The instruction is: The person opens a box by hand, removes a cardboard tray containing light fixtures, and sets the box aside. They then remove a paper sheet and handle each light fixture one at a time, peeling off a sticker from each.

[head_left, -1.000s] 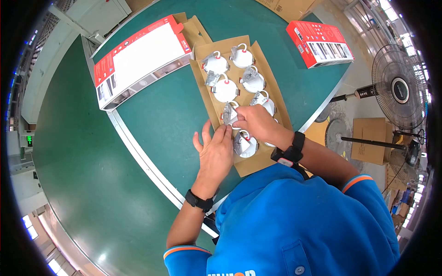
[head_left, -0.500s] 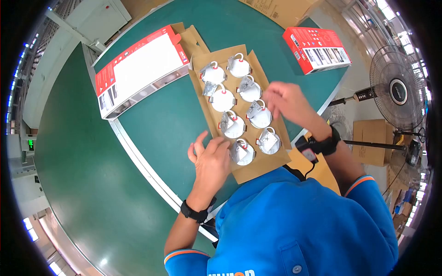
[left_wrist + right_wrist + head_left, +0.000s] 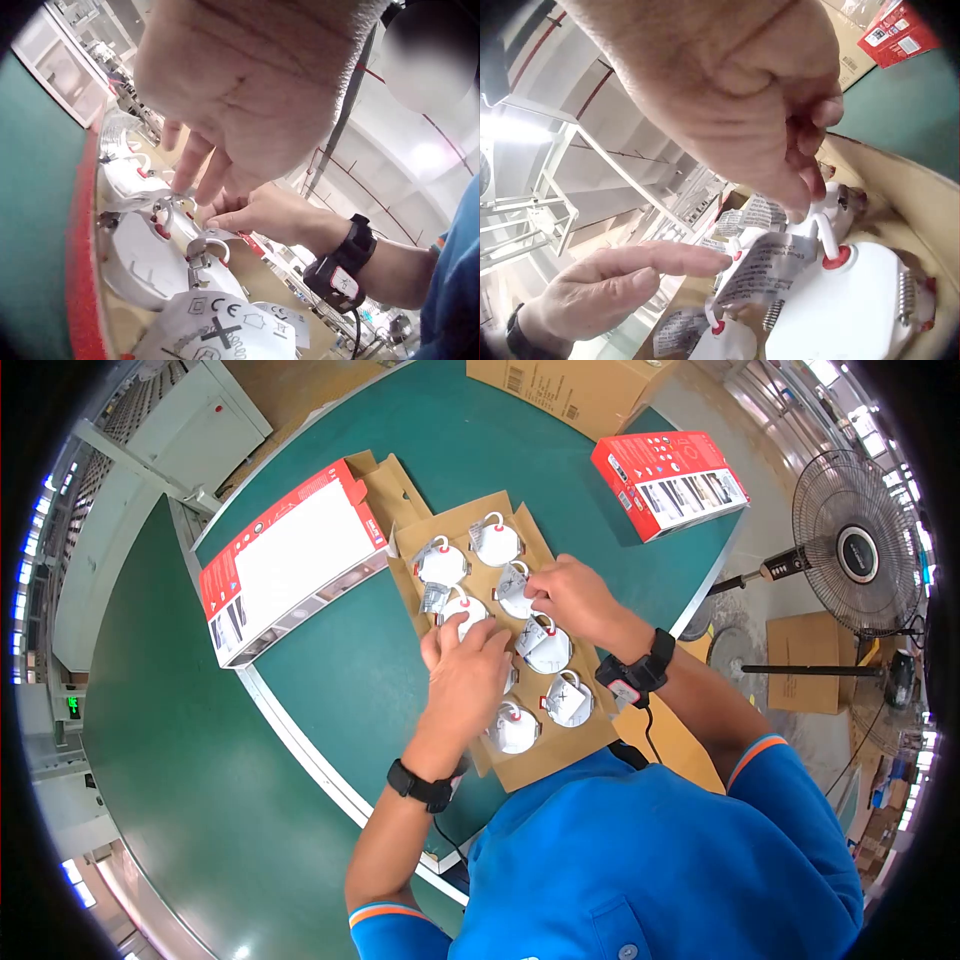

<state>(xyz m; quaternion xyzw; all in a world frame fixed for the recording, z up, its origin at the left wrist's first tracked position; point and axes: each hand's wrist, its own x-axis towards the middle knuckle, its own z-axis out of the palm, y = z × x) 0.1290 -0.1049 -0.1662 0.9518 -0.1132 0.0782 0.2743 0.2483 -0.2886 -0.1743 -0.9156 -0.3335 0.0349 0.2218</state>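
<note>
Lamps: Lay in the brown cardboard tray, in two rows, with white backs turned upward.
Right hand: Curled its way over the right row; seemed to pinch, between thumb and finger, the silver label of the second lamp from the far end. Exact contact partly hidden.
Left hand: Reached across the left row with fingers loosely extended, grasping nothing visible. Could not tell from the views whether touching a lamp or only passing above.
Label: Could tear or crease, in my judgement, if pulled sideways with too much force.
Cable loop: Stood up from a red collar, close to the right thumb. Could be tugged together with the label, and so lift or turn the lamp.
Spring clip: Stuck out from the lamp side. Might catch a fingertip or a neighbouring label during a quick move.
Lamp under the left palm: Was mostly covered in the head view. Could be pressed askew without being noticed.
Wrist lead: Hung below the right wrist. Might hook on the tray wall and drag the tray.
Tray: Sat on the green table, just before the blue shirt. Could shift if bumped by the body.
</note>
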